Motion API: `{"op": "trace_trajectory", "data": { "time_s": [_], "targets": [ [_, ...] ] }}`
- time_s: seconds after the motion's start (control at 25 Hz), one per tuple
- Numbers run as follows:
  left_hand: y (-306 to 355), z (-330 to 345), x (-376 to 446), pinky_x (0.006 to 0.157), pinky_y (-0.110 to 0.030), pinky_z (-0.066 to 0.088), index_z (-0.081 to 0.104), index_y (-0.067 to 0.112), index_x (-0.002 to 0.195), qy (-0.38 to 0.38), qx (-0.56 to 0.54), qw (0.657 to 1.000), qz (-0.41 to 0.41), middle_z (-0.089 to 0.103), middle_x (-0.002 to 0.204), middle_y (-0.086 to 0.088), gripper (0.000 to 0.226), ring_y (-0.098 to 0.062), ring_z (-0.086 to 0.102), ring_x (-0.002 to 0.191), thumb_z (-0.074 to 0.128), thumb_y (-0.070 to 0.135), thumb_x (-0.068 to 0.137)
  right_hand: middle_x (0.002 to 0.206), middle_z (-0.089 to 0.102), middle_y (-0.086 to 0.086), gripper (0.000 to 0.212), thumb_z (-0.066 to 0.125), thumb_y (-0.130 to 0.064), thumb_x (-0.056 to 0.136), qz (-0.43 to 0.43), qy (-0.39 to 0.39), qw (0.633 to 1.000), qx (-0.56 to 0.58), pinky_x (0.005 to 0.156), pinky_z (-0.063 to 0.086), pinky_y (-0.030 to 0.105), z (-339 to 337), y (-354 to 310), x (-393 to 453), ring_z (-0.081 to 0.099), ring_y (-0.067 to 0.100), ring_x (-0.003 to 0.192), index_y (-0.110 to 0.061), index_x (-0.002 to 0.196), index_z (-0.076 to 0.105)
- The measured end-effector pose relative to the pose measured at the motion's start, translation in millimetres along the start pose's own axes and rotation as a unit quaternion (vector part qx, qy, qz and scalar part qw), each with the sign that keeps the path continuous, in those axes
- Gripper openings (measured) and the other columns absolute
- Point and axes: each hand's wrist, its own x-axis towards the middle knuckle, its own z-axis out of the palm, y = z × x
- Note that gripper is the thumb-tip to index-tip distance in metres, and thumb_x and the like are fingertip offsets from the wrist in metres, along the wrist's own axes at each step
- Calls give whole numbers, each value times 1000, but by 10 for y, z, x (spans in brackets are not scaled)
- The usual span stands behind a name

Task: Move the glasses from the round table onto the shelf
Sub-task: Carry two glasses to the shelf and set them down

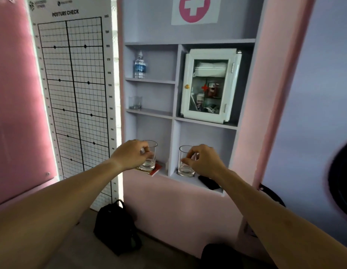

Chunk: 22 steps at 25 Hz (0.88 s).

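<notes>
At the far left a tall chart is hanging on the wall, headed "POSTURE CHECK", with a height scale running down its right edge (numbers such as 150 and 140 are legible; the small logo text at the top is too blurred to read). A black bag is sitting on the floor below it.

Moving right, the left hand is curling its fingers round the left glass, which is standing on a reddish coaster-like pad in the lower left compartment of the shelf. Above it, another glass is already standing in a higher compartment, and a water bottle with a blue label (wording unreadable) is standing above that.

The right hand is pinching the right glass near its rim in the lower right compartment, beside a dark flat object. Above are a white first-aid cabinet and a pink cross sign.

Judging by this, both glasses are being set down; the next move is calling for a gentle release, then drawing both hands straight back without tipping either glass.
</notes>
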Motion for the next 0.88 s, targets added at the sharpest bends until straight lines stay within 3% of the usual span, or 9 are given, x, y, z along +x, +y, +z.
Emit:
{"op": "trace_trajectory", "data": {
  "time_s": [0.28, 0.44, 0.64, 0.88],
  "targets": [
    [-789, 330, 1044, 77, -33, 48, 61, 30, 83, 3, 43, 998, -39, 69, 98, 2, 20, -17, 63, 89, 63, 48, 91, 89, 67, -3, 15, 75, -40, 84, -46, -39, 998, 25, 67, 49, 26, 605, 224, 1323, 62, 16, 83, -26, 81, 70],
    [-1125, 394, 1896, 80, -34, 51, 63, 28, 83, 21, 47, 997, -61, 69, 96, 3, 20, -16, 63, 88, 63, 47, 90, 87, 63, -5, 16, 76, -40, 83, -76, -39, 995, 42, 65, 44, 25, 792, 365, 2380, 60, 14, 81, -28, 77, 67],
    [-1533, 398, 2668, 82, -36, 53, 65, 24, 86, 61, 32, 994, -85, 68, 96, 2, 20, -17, 65, 89, 64, 44, 91, 99, 64, -2, 16, 75, -43, 84, -116, -32, 991, 59, 67, 43, 23, 1120, 369, 3454, 59, 14, 85, -29, 81, 66],
    [-2131, 383, 3366, 81, -35, 52, 65, 24, 85, 77, 37, 993, -84, 67, 94, 6, 19, -15, 64, 90, 63, 42, 92, 104, 62, -1, 16, 74, -42, 85, -128, -1, 989, 76, 79, 54, 33, 1476, 231, 4419, 60, 18, 91, -30, 81, 65]
  ]
}}
